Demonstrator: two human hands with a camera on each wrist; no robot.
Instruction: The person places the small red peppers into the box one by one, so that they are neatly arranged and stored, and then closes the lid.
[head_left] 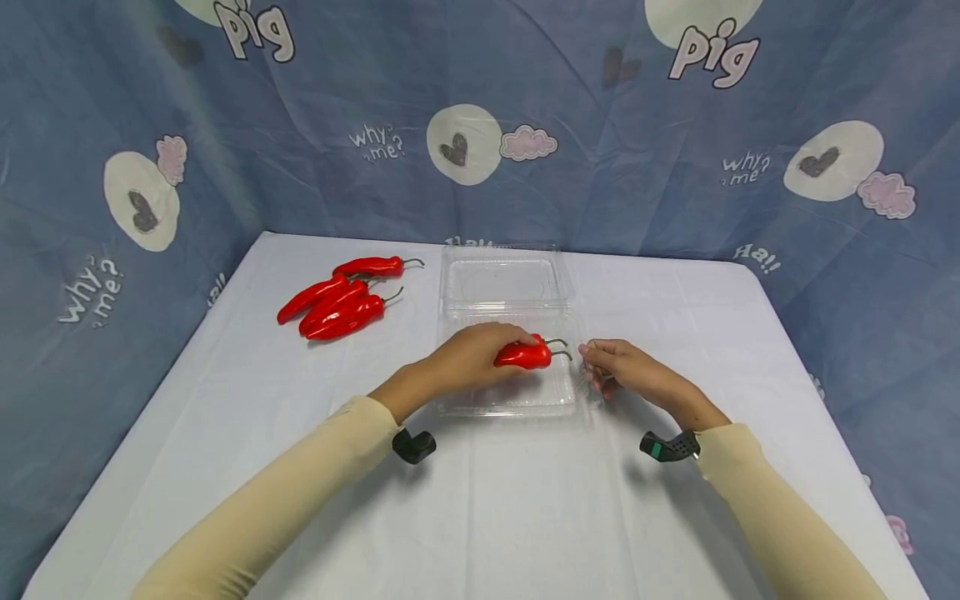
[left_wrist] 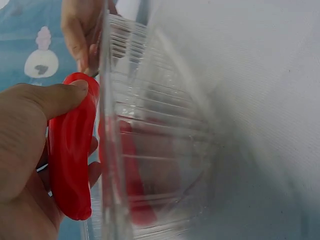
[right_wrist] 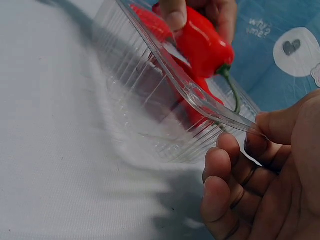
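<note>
- Left hand (head_left: 474,354) grips a long, glossy red pepper (left_wrist: 72,160).
- Right hand (head_left: 628,367) pinches a clear rectangular plastic box (head_left: 506,408).
- Four similar peppers (head_left: 347,318) lie toward the worktop's (head_left: 465,517) far-left corner.

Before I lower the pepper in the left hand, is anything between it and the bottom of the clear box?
Yes: at least one other red pepper lies in the clear box beneath the held pepper. The open lid lies on the far side; the right hand pinches the box's rim; neither blocks the opening.
</note>
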